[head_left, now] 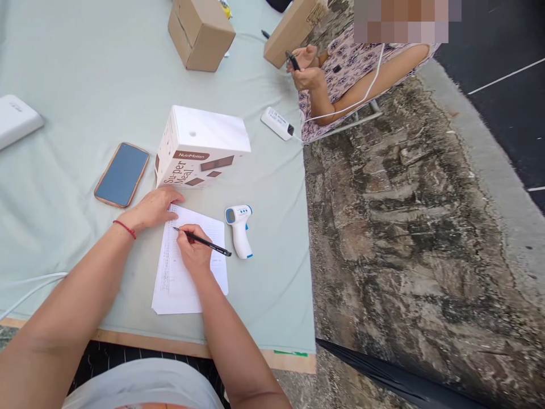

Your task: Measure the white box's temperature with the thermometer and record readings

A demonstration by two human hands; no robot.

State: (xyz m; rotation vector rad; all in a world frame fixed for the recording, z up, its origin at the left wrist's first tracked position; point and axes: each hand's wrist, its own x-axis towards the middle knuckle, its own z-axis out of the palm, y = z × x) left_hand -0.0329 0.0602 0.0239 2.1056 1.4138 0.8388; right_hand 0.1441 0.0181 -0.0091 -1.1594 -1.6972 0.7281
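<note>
My right hand (195, 248) is closed around a black pen (208, 244), its tip on the upper left of a white sheet of paper (176, 298). Rows of small handwriting cover the left part of the sheet, which lies on other paper. My left hand (155, 208), with a red cord at the wrist, rests open at the paper's top left corner, thumb on its edge. Just beyond those fingers stands a white and brown NutriMotion box (213, 133). A white and blue infrared thermometer (240, 232) lies right of the paper. Left of the box is a phone (122, 175), screen up.
Cardboard boxes (202, 34) stand at the far side of the cloth-covered table (272, 307). At the right edge, a white power bank (277, 123) has a cable attached. A seated person (349, 74) holds a phone. Another white device (17, 119) lies far left.
</note>
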